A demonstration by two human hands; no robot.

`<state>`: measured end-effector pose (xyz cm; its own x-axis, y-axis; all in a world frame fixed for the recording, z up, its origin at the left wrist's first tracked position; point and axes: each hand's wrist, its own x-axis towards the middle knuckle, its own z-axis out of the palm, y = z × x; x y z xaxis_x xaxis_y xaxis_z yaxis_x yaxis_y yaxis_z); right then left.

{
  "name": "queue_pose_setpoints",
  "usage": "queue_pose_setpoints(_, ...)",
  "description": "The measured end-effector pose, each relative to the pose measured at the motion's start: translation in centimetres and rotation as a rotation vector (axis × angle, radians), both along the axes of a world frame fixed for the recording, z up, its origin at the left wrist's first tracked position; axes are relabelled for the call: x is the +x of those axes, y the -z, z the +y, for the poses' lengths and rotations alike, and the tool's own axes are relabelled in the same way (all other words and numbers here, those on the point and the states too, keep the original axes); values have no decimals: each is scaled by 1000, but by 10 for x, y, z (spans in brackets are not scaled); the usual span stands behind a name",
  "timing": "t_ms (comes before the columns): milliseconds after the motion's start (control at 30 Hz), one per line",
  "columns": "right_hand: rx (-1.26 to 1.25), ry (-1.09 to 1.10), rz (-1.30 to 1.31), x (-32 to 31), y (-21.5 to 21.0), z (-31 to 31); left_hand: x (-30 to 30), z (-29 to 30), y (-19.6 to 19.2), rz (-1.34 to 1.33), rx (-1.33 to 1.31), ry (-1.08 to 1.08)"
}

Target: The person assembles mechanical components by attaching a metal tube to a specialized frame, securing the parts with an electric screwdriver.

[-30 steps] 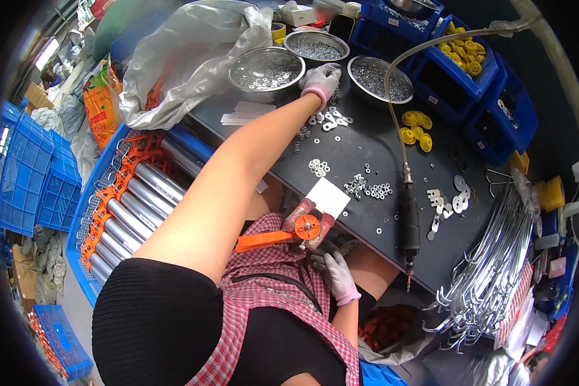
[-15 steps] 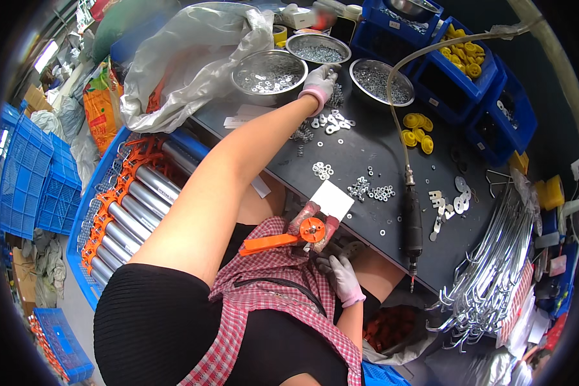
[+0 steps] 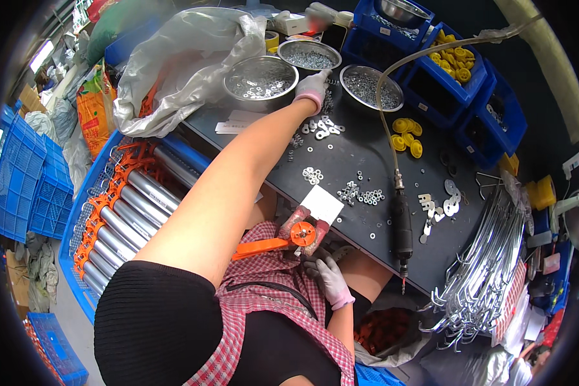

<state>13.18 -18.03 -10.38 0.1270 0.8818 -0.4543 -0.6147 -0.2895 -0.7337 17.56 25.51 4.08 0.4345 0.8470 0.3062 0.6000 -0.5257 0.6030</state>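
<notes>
My left hand (image 3: 312,89), in a white and pink glove, reaches across the bench between the metal bowls. Its fingers are drawn together at a pile of small springs (image 3: 328,101), just short of the middle bowl (image 3: 309,55); what they hold is hidden. At the bench's near edge, over my lap, an orange plastic part (image 3: 264,248) with a round hub sits between two worn reddish jaws (image 3: 320,233). Just below it is my gloved right hand (image 3: 332,281), its fingers loosely spread and nothing visible in them. A white square card (image 3: 321,203) lies beyond the jaws.
Bowls of washers (image 3: 261,78) and small metal parts (image 3: 372,87) flank my left hand. A power driver (image 3: 401,225) hangs on a hose over the bench. Bent metal rods (image 3: 476,270) lie at right; a blue crate (image 3: 71,257) of tubes stands at left. Yellow caps (image 3: 406,136) lie near blue bins.
The view has shifted slightly, so most things sit further left. My left hand's fingers now point more toward the middle bowl. My right hand stays by the orange part.
</notes>
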Motion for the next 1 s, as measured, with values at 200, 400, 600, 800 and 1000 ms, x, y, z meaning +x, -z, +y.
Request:
queue_pose_setpoints(200, 19, 20, 26, 1, 2, -1, 2, -1, -8, 87, 39, 3)
queue_pose_setpoints(400, -60, 32, 17, 8, 5, -5, 0, -1, -18, 296, 175, 124)
queue_pose_setpoints(600, -142, 21, -63, 9, -8, -7, -9, 8, -12, 144, 83, 105)
queue_pose_setpoints(800, -56, 86, 0, 10, 5, -13, -43, -30, 12, 564, 492, 375)
queue_pose_setpoints(1000, -205, 41, -112, 13, 0, -15, -19, -13, 8, 656, 418, 338)
